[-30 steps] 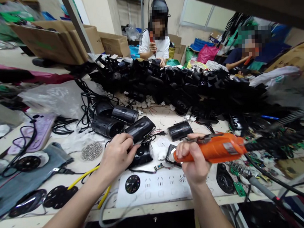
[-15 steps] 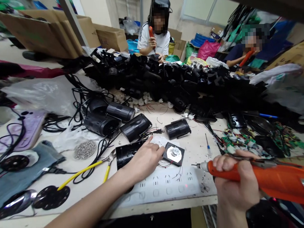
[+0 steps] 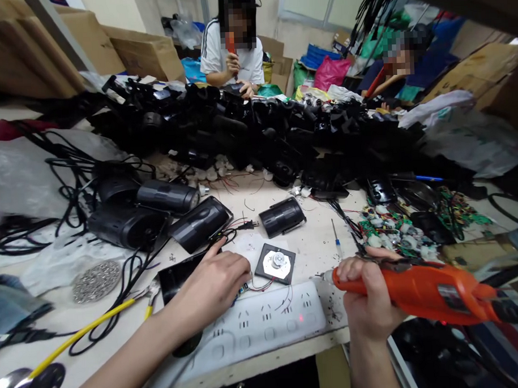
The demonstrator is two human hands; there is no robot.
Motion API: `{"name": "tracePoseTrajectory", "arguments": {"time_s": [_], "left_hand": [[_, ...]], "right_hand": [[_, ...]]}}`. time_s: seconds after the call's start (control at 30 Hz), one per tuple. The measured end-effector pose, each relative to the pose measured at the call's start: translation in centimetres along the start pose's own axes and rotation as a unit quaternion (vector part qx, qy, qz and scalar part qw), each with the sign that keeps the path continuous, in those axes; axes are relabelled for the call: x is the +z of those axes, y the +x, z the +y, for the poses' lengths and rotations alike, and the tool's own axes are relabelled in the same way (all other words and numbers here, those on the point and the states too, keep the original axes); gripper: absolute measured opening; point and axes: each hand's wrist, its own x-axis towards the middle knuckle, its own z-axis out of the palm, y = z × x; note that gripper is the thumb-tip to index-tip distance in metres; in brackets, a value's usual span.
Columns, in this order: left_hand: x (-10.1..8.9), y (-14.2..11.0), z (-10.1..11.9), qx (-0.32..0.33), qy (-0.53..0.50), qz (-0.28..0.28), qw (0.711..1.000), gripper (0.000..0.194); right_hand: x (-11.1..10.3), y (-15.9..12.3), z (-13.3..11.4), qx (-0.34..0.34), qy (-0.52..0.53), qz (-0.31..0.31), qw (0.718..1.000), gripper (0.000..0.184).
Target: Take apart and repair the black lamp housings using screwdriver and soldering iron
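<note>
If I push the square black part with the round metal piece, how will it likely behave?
With straight edges, the square part looks rigid; lying flat, it will probably slide rather than roll. Its thin, curving wires look floppy and may trail.

You can read no text, brand or number here. On the orange power screwdriver (image 3: 409, 293), right of the white power strip (image 3: 257, 324), you find a rectangular label (image 3: 453, 298); it is too blurred to read.

Cardboard box (image 3: 146, 56), pink bag (image 3: 332, 72), window (image 3: 307, 6)
</note>
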Motion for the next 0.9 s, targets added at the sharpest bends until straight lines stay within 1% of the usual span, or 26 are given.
{"name": "tracePoseTrajectory", "arguments": {"time_s": [0.1, 0.2, 0.27, 0.4, 0.5, 0.57, 0.67, 0.73, 0.8, 0.9], "left_hand": [[0.5, -0.1, -0.1, 0.018, 0.003, 0.008, 1.0, 0.023], [0.7, -0.4, -0.3, 0.038, 0.003, 0.021, 0.999, 0.026], [0.5, -0.5, -0.5, 0.044, 0.002, 0.026, 0.999, 0.027], [0.0, -0.2, -1.1, 0.05, -0.001, 0.049, 0.998, 0.019], [-0.5, 1.0, -1.2, 0.058, -0.006, 0.057, 0.997, 0.026], [-0.7, 2.0, -0.9, 0.064, -0.017, 0.044, 0.997, 0.031], [-0.7, 3.4, -0.2, 0.063, -0.035, 0.001, 0.997, 0.04], [-0.5, 3.9, 0.3, 0.055, -0.035, -0.029, 0.997, 0.042], [-0.3, 4.1, 0.7, 0.047, -0.028, -0.043, 0.998, 0.039], [-0.1, 3.8, 1.2, 0.044, -0.027, -0.034, 0.998, 0.032]], "right_hand": [[-0.3, 0.2, 0.4, -0.009, -0.005, 0.004, 1.0, 0.019], [-0.8, 0.5, 0.8, -0.009, -0.013, 0.007, 1.0, 0.02], [-1.2, 0.6, 1.0, -0.005, -0.028, 0.011, 1.0, 0.021], [-1.9, 0.7, 0.9, 0.005, -0.076, 0.03, 0.997, 0.022], [-2.3, 0.6, 0.6, 0.016, -0.08, 0.031, 0.996, 0.024], [-2.5, 0.6, 0.4, 0.011, -0.076, 0.03, 0.997, 0.023], [-2.7, 0.5, 0.3, 0.0, -0.076, 0.026, 0.997, 0.022], [-2.9, 0.3, 0.2, 0.004, -0.078, 0.025, 0.997, 0.022], [-3.1, 0.1, 0.1, 0.013, -0.082, 0.029, 0.996, 0.022], [-3.2, -0.1, 0.0, 0.028, -0.096, 0.037, 0.994, 0.022]]}}
